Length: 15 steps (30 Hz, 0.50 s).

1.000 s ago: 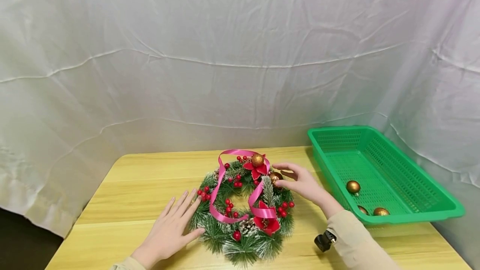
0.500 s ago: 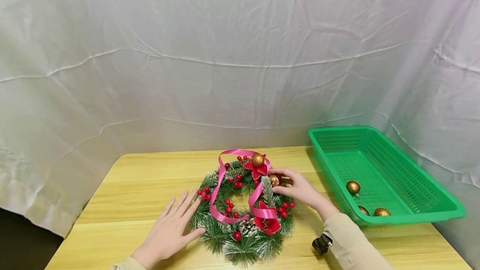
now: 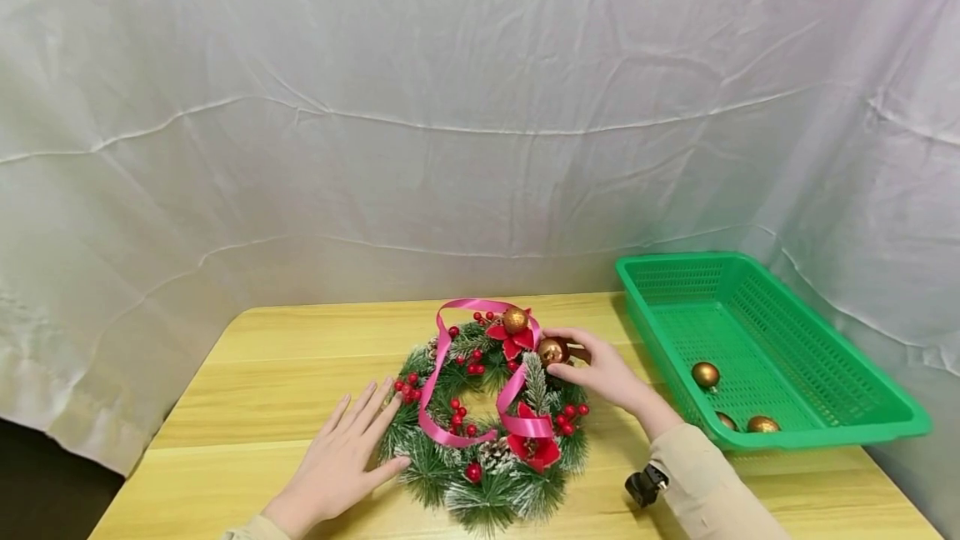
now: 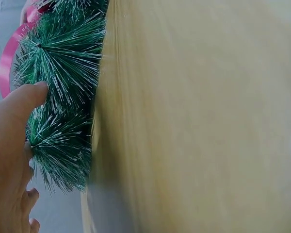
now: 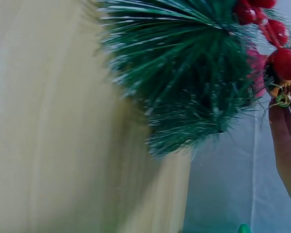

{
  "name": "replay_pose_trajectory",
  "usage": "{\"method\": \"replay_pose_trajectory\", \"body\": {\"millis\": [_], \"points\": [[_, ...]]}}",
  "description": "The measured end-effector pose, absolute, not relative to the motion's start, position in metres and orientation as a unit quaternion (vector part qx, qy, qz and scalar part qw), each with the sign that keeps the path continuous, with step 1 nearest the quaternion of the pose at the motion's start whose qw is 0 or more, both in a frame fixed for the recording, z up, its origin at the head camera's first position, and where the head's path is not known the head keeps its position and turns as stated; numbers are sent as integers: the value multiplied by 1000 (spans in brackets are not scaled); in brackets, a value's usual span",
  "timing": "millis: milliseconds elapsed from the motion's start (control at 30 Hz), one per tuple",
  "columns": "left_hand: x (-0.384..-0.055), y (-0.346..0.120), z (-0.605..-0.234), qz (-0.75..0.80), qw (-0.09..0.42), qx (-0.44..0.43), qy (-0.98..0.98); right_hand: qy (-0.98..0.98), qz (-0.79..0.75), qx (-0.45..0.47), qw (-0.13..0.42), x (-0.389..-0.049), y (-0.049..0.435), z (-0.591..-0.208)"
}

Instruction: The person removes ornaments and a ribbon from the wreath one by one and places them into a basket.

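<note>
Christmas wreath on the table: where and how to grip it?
Probably the outer edge at opposite sides, coming in low from left and right, fingers under, thumbs over: the Christmas wreath lies flat as a ring, and the pink ribbon and red poinsettias sit on its upper face, so pressing from above could disturb them.

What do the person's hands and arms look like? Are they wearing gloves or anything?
No gloves: the left hand and right hand are bare. The right sleeve is plain, pale beige, and a bit of left sleeve in a similar colour shows too. A small, boxy black gadget sits by the right sleeve's end.
</note>
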<state>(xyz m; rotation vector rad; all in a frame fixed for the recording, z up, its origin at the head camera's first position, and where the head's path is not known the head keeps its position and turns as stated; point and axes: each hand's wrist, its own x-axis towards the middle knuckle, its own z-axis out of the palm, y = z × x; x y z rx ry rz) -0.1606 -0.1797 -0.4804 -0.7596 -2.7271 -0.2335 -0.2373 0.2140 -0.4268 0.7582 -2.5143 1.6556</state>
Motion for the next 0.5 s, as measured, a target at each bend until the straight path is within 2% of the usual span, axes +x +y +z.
{"method": "replay_pose_trajectory", "body": {"millis": [500], "points": [[-161, -180, -481, -82, 150, -264, -949, -811, 520, 262, 64, -232, 224, -393]]}}
